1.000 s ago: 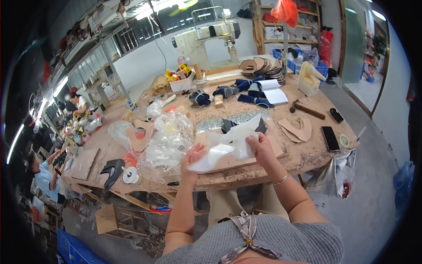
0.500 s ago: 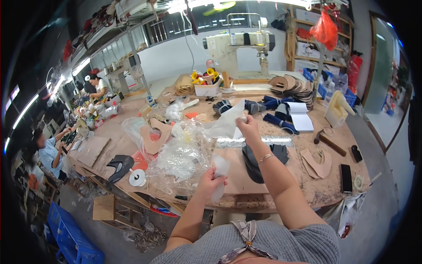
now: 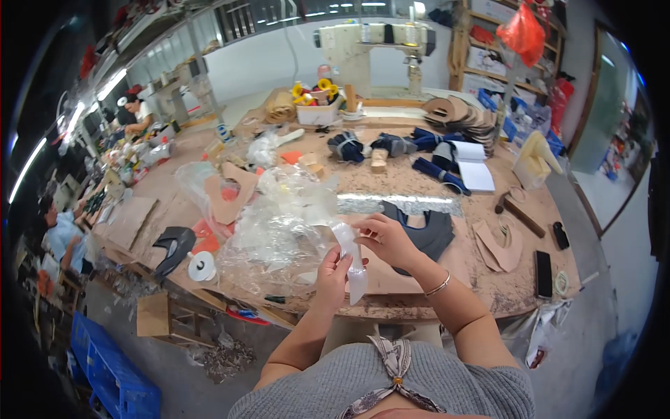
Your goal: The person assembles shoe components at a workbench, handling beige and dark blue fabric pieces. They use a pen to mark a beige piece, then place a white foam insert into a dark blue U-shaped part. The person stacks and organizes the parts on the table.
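Observation:
My left hand [image 3: 333, 276] pinches a narrow strip of thin, whitish translucent sheet [image 3: 356, 279] between thumb and fingers, above the table's near edge. My right hand [image 3: 387, 241] is at the strip's upper end, thumb and fingertips closed on its edge. To the left of both hands spreads a heap of crinkled clear plastic film [image 3: 279, 237], with pale sheet material among it. Just beyond my right wrist lie dark grey cut pieces [image 3: 426, 234] on a tan board [image 3: 380, 276].
On the right are a hammer [image 3: 523, 215], tan curved cut-outs [image 3: 499, 244] and a black phone [image 3: 544, 274]. A white spool [image 3: 202, 266] sits front left. Navy bundles [image 3: 441, 176] and an open notebook [image 3: 476, 171] lie farther back, before a sewing machine [image 3: 342, 59]. Two people work at left.
My right hand has drawn back from the far side, where it held a larger pale sheet, to the strip in my left hand. That sheet is no longer held up.

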The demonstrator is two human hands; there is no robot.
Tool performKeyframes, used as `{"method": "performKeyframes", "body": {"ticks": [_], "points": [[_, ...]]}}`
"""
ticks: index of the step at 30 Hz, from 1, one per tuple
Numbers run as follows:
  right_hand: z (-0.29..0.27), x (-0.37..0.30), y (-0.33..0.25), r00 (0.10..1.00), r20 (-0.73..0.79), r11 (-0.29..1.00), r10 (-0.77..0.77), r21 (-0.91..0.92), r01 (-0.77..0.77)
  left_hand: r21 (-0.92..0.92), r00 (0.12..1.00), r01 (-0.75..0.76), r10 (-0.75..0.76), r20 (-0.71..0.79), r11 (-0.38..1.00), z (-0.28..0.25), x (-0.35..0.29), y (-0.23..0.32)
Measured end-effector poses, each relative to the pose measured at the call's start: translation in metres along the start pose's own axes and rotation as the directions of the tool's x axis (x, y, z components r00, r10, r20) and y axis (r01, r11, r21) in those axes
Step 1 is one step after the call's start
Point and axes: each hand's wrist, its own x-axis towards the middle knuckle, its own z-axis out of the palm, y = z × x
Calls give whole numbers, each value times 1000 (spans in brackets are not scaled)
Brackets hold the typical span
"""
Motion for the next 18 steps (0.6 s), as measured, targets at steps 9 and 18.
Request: {"method": "performKeyframes", "body": {"ticks": [9, 18], "points": [[-20, -49, 12, 995, -97, 998, -3, 62, 9, -68, 993, 110, -112, -23, 992, 21, 14, -21], [-26, -82, -6, 944, -142, 949, -298, -155, 276, -67, 993, 40, -48, -111, 997, 27, 22, -36]]}}
